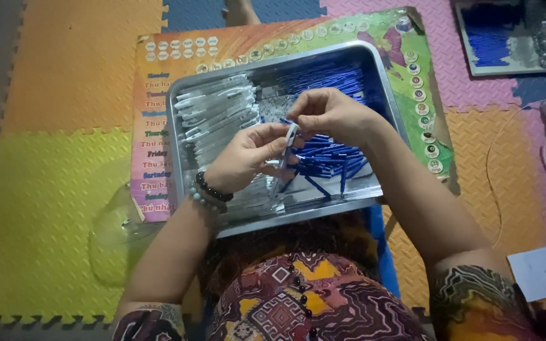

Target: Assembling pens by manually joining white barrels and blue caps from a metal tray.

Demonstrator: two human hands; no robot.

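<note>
Dim, bluish indoor light, soft focus throughout, faint glare on the metal tray rim.

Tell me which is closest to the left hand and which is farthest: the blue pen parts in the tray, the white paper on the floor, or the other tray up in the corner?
1. Blue pen parts: just right of the left hand, in the metal tray.
2. White paper: on the floor, lower right.
3. Other tray: top right corner; roughly as far as the paper, so hard to rank.
</note>
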